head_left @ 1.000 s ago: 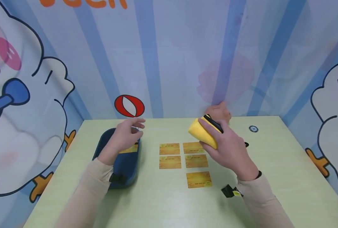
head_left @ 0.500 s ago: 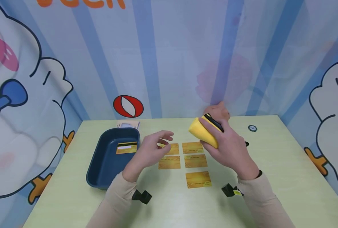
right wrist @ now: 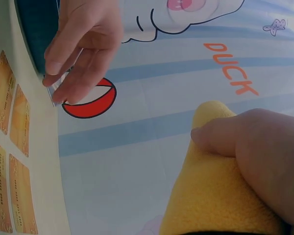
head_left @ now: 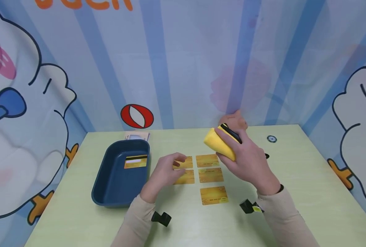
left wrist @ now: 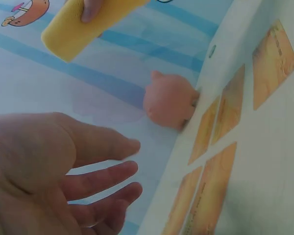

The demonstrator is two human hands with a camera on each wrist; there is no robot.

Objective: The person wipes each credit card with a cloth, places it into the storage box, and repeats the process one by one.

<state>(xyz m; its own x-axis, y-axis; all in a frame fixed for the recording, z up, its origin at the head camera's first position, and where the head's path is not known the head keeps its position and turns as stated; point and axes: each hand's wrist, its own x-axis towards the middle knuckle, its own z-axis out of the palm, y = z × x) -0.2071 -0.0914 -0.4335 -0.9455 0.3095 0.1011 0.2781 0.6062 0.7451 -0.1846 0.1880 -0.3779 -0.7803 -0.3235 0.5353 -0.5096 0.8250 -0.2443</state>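
My right hand (head_left: 247, 163) grips a soft, fuzzy yellow cloth-like thing (head_left: 214, 141) with a black strip, held up above the table. The thumb lies across its yellow side in the right wrist view. My left hand (head_left: 167, 170) hovers by the left column of gold bank cards, fingers loosely bent and nothing between them. It partly hides the upper left card (head_left: 188, 162) and the lower left card (head_left: 187, 177). Uncovered on the right lie a top card (head_left: 207, 160), a middle card (head_left: 211, 175) and a front card (head_left: 214, 196).
A dark blue tray (head_left: 104, 199) stands at the left, with a gold card (head_left: 135, 161) lying stripe-side up in it. Behind it is a flat printed paper (head_left: 136, 136). A pink pig figure (left wrist: 169, 100) stands at the back, and a round dark disc (head_left: 271, 139) lies back right.
My left hand has moved right and down from over the tray to the left cards, uncovering the tray and its card. The right hand stays in place with the yellow thing.
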